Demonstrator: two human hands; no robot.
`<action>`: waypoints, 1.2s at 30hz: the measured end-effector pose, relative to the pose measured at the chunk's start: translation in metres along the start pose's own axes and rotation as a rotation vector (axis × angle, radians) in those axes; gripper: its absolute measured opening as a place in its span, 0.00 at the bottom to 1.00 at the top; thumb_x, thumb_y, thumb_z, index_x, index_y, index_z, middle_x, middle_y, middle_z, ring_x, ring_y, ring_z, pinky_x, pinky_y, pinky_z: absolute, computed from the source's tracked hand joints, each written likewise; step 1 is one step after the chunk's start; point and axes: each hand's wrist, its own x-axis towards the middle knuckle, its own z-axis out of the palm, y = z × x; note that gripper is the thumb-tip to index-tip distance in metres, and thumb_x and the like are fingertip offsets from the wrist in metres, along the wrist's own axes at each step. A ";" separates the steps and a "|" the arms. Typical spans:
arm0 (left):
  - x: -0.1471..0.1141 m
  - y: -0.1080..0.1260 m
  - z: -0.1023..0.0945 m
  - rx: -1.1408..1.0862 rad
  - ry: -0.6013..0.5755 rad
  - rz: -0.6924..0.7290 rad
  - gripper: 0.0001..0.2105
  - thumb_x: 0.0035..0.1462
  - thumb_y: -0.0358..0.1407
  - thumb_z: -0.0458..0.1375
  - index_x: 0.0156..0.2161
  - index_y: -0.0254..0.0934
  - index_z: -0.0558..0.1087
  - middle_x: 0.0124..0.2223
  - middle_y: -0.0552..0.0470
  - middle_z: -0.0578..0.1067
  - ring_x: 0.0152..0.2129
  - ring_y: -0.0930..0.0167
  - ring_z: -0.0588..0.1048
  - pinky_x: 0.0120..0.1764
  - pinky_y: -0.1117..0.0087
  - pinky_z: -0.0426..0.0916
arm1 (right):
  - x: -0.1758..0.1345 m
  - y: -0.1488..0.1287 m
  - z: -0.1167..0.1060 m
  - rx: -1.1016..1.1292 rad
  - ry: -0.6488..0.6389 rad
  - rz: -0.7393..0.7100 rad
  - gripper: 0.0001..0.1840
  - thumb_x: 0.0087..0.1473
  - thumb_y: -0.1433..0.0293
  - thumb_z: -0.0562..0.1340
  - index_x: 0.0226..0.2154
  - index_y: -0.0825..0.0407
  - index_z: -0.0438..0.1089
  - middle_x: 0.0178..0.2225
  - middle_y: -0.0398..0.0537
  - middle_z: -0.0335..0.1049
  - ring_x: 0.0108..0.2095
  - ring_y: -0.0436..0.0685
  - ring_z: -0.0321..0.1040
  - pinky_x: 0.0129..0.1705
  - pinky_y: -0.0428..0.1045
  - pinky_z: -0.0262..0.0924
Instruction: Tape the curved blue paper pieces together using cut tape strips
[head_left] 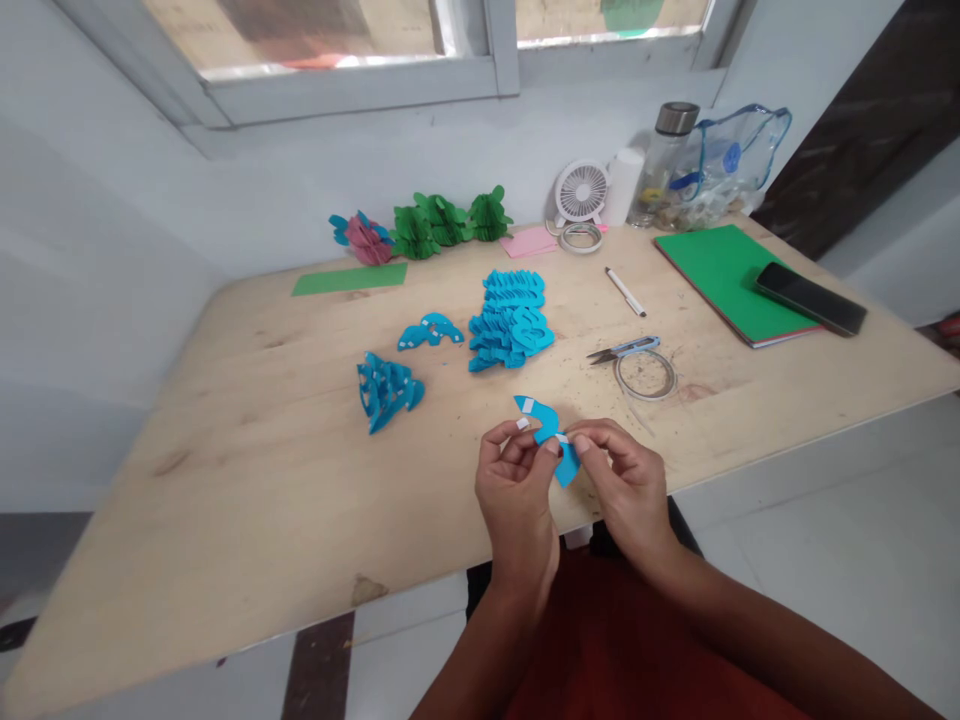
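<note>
Between thumb and fingers, my left hand (517, 485) holds a curved blue paper cutout (546, 420) above the table's front edge. Small white tape pieces stick to the cutout, one at its upper tip and one near its middle. Another white tape bit (523, 424) sits at my left fingertips. My right hand (626, 485) is closed in a pinch at the cutout's right edge, beside the middle tape piece. To the left stand folded blue cutouts with white tape bits (386, 390), and a flat taped blue cutout (430, 331) lies behind them. A stack of blue cutouts (510, 335) lies farther back.
Blue-handled thread snips (626, 349) lie by a coiled strip (646, 376). Beyond are a white pen (625, 292), green paper sheets (731, 280) and a phone (810, 297). Green paper shapes (442, 222), a small fan (582, 192) and a bottle (664, 165) line the wall.
</note>
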 end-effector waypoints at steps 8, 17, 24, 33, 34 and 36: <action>0.001 0.003 -0.001 0.056 0.005 0.023 0.17 0.39 0.25 0.66 0.36 0.38 0.67 0.29 0.55 0.76 0.27 0.73 0.76 0.33 0.74 0.70 | 0.003 -0.002 -0.016 -0.389 -0.039 -0.363 0.09 0.55 0.75 0.59 0.33 0.48 0.74 0.33 0.49 0.75 0.36 0.59 0.69 0.40 0.56 0.62; 0.000 0.003 -0.003 0.040 -0.051 0.012 0.18 0.41 0.27 0.66 0.39 0.38 0.67 0.29 0.55 0.77 0.27 0.74 0.76 0.32 0.74 0.69 | 0.005 -0.001 -0.016 -0.351 -0.024 -0.386 0.09 0.56 0.75 0.59 0.35 0.48 0.74 0.32 0.48 0.76 0.34 0.57 0.70 0.39 0.55 0.64; -0.001 0.002 -0.001 0.004 -0.038 -0.040 0.16 0.40 0.27 0.66 0.37 0.37 0.68 0.28 0.55 0.76 0.26 0.75 0.74 0.33 0.75 0.68 | 0.003 0.002 -0.017 -0.479 -0.002 -0.536 0.09 0.54 0.77 0.60 0.36 0.49 0.74 0.34 0.49 0.76 0.35 0.58 0.71 0.38 0.55 0.64; 0.002 0.013 -0.002 -0.095 -0.086 -0.244 0.15 0.38 0.25 0.66 0.35 0.35 0.70 0.26 0.57 0.74 0.22 0.78 0.72 0.27 0.78 0.65 | 0.007 0.000 -0.022 -0.549 0.030 -0.708 0.09 0.51 0.79 0.62 0.35 0.51 0.72 0.35 0.51 0.75 0.37 0.59 0.69 0.40 0.56 0.63; 0.002 0.013 -0.002 -0.081 -0.078 -0.232 0.15 0.38 0.25 0.66 0.34 0.35 0.70 0.26 0.57 0.75 0.21 0.79 0.71 0.27 0.78 0.65 | 0.008 -0.002 -0.023 -0.519 0.023 -0.678 0.08 0.52 0.78 0.62 0.35 0.51 0.72 0.35 0.51 0.74 0.37 0.58 0.69 0.40 0.56 0.63; 0.002 0.011 -0.002 -0.046 -0.066 -0.192 0.15 0.38 0.25 0.66 0.34 0.35 0.70 0.25 0.57 0.75 0.21 0.78 0.71 0.27 0.78 0.64 | 0.008 -0.005 -0.023 -0.447 0.009 -0.590 0.07 0.52 0.78 0.62 0.34 0.50 0.71 0.35 0.50 0.74 0.37 0.58 0.69 0.40 0.55 0.63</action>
